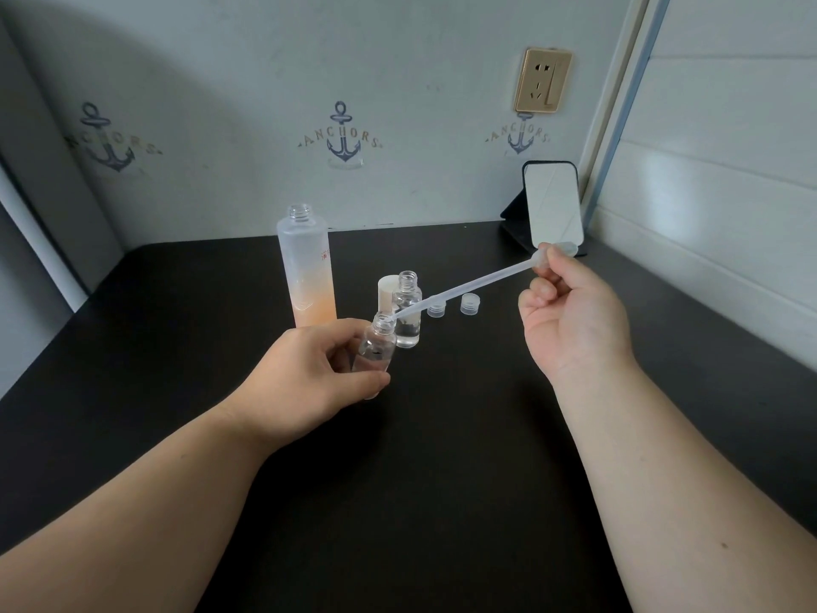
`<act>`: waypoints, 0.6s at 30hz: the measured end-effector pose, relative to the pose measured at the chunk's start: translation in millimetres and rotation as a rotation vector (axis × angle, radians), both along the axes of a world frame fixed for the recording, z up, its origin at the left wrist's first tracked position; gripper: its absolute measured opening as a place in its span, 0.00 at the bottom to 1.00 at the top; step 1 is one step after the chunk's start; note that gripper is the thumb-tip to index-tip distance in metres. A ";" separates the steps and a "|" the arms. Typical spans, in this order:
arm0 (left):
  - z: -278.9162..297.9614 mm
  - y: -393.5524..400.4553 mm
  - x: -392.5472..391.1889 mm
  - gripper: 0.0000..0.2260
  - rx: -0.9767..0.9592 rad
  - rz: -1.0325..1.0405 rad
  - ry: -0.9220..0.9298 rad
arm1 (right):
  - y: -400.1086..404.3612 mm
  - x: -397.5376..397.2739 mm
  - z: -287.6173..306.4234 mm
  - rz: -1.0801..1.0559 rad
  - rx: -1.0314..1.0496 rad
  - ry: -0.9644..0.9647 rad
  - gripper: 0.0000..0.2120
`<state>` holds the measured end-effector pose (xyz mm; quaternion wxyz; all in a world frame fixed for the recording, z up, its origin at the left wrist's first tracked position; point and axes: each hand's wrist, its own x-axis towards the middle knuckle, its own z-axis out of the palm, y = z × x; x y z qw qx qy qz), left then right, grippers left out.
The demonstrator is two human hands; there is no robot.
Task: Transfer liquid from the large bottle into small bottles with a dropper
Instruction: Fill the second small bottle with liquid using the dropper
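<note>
Plastic dropper, light and squeezable, was pinched at its bulb by the right hand, tip at the vial mouth; the vial, gripped by the left hand, sat at seven o'clock of the bottle.

Two bare forearms, sleeveless to the frame edge, left hand and right hand ringless, ungloved.

Small bottle's base behind left-hand fingers; liquid level unclear
</note>
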<state>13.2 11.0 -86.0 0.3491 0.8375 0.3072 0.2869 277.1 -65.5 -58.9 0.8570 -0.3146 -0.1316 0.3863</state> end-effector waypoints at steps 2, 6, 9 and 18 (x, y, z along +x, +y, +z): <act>0.2 0.1 0.5 0.15 0.009 0.014 0.017 | 0.0 -0.1 -0.2 -0.011 -0.007 -0.004 0.03; 0.4 -0.2 0.3 0.15 0.020 0.031 0.017 | 0.4 -1.1 -2.2 -0.018 -0.027 0.004 0.03; 1.9 0.0 1.4 0.15 0.012 0.034 0.035 | 0.5 -0.6 -2.4 -0.007 -0.041 0.022 0.05; 0.9 2.3 1.4 0.15 0.037 -0.001 0.077 | 1.8 -2.3 -2.8 0.080 -0.013 0.021 0.10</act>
